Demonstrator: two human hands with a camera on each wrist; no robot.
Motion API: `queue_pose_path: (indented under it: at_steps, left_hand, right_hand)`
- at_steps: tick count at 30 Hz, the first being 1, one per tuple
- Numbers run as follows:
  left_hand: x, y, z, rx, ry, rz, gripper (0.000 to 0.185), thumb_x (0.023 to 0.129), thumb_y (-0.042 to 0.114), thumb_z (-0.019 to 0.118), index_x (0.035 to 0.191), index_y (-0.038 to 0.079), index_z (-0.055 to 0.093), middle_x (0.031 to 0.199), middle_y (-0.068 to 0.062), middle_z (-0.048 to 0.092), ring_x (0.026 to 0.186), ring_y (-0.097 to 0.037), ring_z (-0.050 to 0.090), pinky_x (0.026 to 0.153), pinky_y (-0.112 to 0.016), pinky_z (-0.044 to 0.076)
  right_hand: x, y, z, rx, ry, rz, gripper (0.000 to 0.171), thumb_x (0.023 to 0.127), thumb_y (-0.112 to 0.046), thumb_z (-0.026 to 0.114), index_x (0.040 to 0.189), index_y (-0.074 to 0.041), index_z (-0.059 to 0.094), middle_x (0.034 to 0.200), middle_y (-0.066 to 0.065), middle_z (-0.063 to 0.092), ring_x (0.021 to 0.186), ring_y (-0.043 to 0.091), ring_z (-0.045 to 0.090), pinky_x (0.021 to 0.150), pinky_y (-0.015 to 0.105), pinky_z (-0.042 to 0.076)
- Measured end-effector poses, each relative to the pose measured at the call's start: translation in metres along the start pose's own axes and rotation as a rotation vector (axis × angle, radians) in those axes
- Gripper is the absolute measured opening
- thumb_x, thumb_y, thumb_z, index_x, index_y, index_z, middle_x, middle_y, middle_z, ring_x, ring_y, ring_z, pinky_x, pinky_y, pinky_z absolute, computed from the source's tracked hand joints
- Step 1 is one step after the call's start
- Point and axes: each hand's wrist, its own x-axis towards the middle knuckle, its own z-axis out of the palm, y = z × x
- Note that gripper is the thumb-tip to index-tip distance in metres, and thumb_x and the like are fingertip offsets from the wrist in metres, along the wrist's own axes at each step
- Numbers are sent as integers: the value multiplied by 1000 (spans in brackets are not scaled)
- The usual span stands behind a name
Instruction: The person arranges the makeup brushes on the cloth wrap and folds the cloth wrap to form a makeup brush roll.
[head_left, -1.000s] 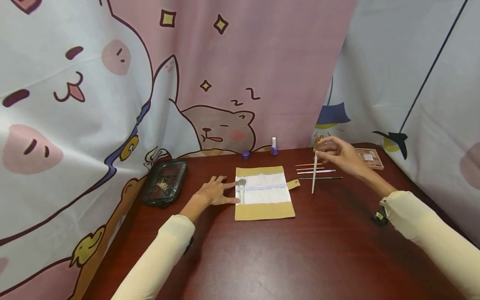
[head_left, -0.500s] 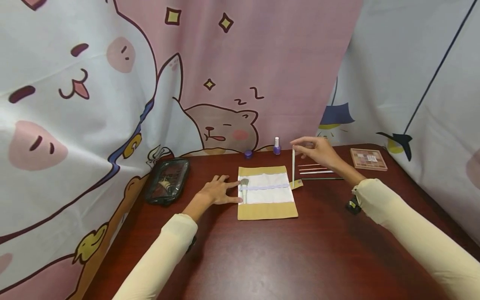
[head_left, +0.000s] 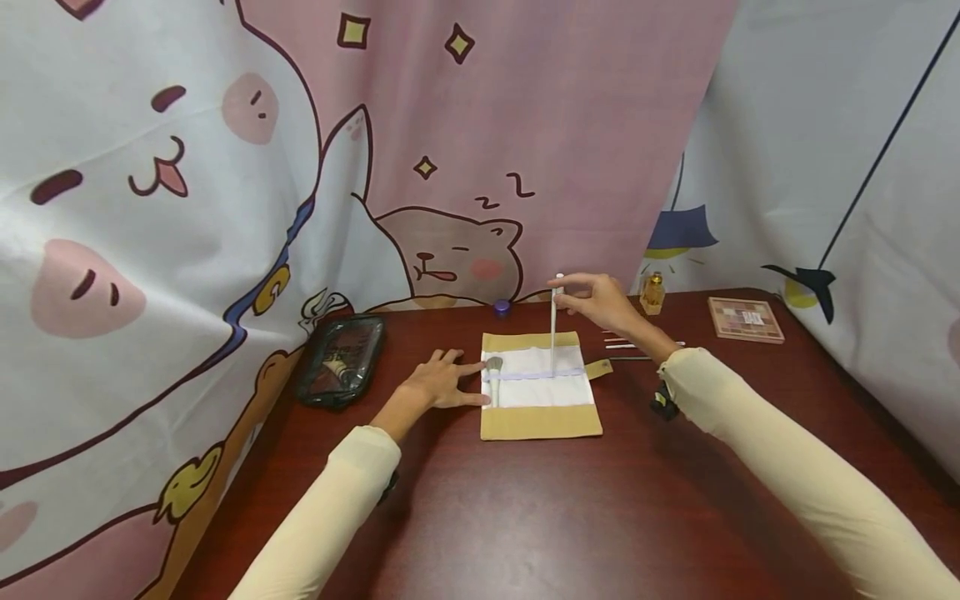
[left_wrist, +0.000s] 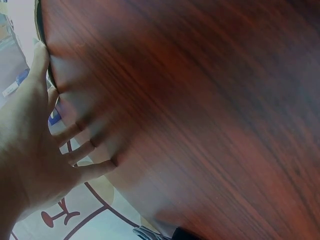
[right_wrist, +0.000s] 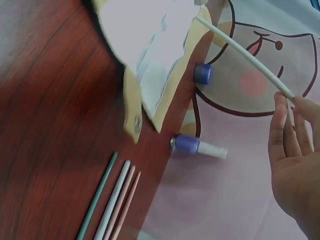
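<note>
Head view shows the right hand (head_left: 600, 302) pinching the top end of a thin white brush (head_left: 553, 333) between thumb and fingertips, holding it upright, its lower tip at the pale elastic band that crosses the white middle of a tan roll (head_left: 540, 421) spread open on the dark red table (head_left: 600, 517). Right wrist view shows the same pinch: fingers (right_wrist: 280, 130) close together on the handle's end, the brush (right_wrist: 240, 55) slanting down to the roll (right_wrist: 150, 40)

The left hand (head_left: 438, 385) lies flat on the table just beside the roll's left edge, fingers spread and straight, index and thumb pointing at a fluffy brush (head_left: 493, 375) already tucked under the band at the left end. Left wrist view confirms the fingers (left_wrist: 75, 145) spread on the wood, holding nothing

Just right of the roll lie a few thin sticks (head_left: 637, 350) side by side; the right wrist view shows four (right_wrist: 112, 205), one green, one white, two pinkish. Behind the roll, by the curtain, sit a small purple jar (head_left: 502, 308) and, in the right wrist view, a purple polish bottle (right_wrist: 197, 146). A small amber bottle (head_left: 652, 293) and a palette (head_left: 746, 319) lie further right; a clear pouch (head_left: 341, 360) lies left of the left hand
</note>
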Motion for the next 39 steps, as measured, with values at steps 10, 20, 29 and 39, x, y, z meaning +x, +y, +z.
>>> queue_pose_path:
  at_steps: [10,20,29,39]
  left_hand:
    - [1,0,0,7,-7,0,88,85,90,45,161,47,31,168,-12,28,151,-35,28,109,-57,43]
    - [1,0,0,-1,-11,5,87,86,89,46,161,47,32,168,-12,29,150,-36,30,108,-57,44]
    - [1,0,-1,-3,-15,0,87,86,89,47,161,47,32,168,-12,29,150,-36,30,110,-57,43]
    - [2,-1,0,-6,-21,-3,87,86,89,46,161,48,32,168,-12,28,151,-36,28,111,-58,41]
  right_hand:
    - [21,-6,29,47,34,-41,27,96,-11,76,123,-10,77,114,17,76,80,17,77,69,28,60]
    - [31,-8,56,71,26,-29,29,95,-5,75,124,-8,76,112,16,77,87,26,77,69,27,60]
    - [31,-5,72,139,-5,-17,26,96,1,72,122,-2,75,116,24,74,98,42,74,80,51,60]
    - [28,2,77,79,-22,27,26,95,-5,75,121,-7,77,120,17,74,96,38,76,74,40,62]
